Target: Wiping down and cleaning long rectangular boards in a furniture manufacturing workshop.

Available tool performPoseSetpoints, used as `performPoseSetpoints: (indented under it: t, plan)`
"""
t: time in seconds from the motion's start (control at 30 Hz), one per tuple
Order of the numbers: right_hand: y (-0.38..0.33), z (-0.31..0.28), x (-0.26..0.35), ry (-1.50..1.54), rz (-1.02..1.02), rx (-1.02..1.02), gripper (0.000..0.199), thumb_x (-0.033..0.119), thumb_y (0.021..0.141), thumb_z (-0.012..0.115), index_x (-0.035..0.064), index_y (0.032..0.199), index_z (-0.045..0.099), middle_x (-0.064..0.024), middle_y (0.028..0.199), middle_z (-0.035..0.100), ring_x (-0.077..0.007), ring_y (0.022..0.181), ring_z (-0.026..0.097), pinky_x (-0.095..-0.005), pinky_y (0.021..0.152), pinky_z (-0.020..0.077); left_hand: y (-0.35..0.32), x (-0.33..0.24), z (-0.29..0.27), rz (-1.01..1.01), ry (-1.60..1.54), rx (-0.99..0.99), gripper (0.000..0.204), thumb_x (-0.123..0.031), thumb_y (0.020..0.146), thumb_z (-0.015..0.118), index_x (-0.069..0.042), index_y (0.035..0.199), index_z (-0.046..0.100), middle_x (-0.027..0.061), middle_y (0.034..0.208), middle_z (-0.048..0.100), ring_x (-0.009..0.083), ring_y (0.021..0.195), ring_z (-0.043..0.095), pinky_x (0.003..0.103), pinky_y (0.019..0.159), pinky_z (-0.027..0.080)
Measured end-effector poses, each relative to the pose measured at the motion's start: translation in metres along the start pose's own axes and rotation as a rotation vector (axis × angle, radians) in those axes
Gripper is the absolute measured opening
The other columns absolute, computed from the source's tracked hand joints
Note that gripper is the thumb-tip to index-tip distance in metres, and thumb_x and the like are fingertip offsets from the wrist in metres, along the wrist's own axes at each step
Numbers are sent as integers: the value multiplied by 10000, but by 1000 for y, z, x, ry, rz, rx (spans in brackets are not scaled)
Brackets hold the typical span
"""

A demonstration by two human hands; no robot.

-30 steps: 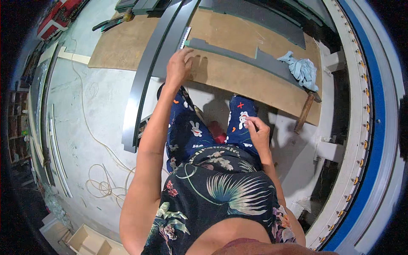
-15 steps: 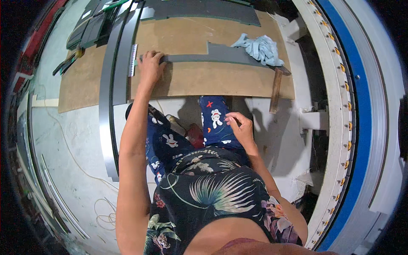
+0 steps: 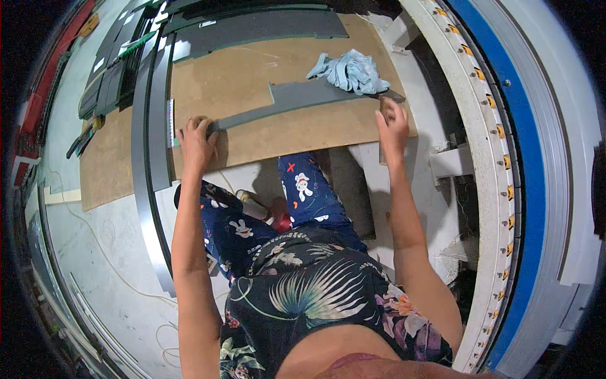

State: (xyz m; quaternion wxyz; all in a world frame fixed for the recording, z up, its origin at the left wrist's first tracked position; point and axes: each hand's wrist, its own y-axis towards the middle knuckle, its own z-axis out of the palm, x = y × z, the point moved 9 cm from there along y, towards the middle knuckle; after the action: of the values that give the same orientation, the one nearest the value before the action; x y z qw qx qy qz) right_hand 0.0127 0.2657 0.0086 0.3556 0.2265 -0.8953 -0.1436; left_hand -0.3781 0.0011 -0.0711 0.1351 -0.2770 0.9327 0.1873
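Observation:
A long grey metal strip with a stepped edge lies across the brown board. At its left end, my left hand is curled over the strip, thumb and fingertips pressing at its edges. My right hand is at the right end of the board, its fingers bent around the wooden handle of a hammer just below the dark hammer head. Most of the handle is hidden by the hand. A crumpled light-blue cloth lies on the strip's right end, beside the hammer head.
Long grey metal profiles run along the left of the board. More dark sheets lie at the far side. Pliers rest at the left. A white machine frame with a blue beam stands on the right; a thin cable trails on the floor.
My right hand has moved from above my knee, up and to the right, onto the hammer. My left hand stays at the strip's left end. The whole view has shifted and turned slightly.

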Motion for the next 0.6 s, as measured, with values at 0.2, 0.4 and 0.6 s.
performPoseSetpoints:
  t: [0.2, 0.4, 0.6]
  plan:
    - [82, 67, 28, -307, -89, 50, 876, 428, 620, 770, 158, 1345, 359, -229, 1344, 344, -427, 1217, 362, -482, 988, 331, -25, -1, -2, 2, -25, 2, 367, -177, 685, 713, -132, 1034, 608, 74, 1177, 521, 292, 1191, 418, 596, 1019, 208]
    - [122, 124, -6, -349, 61, 272, 715, 348, 653, 751, 199, 1275, 433, -203, 1245, 458, -397, 1158, 442, -486, 928, 385, -43, -24, -17, 1, -50, 33, 342, -161, 702, 707, -120, 1025, 603, 79, 1178, 514, 304, 1204, 409, 601, 1029, 196]
    - [121, 81, 44, -106, -95, -10, 478, 197, 681, 694, 134, 1130, 542, -180, 1033, 600, -354, 985, 568, -427, 819, 452, -62, -9, -21, -28, -72, 9, 369, -169, 710, 700, -113, 1059, 596, 82, 1179, 517, 305, 1201, 410, 574, 1026, 212]
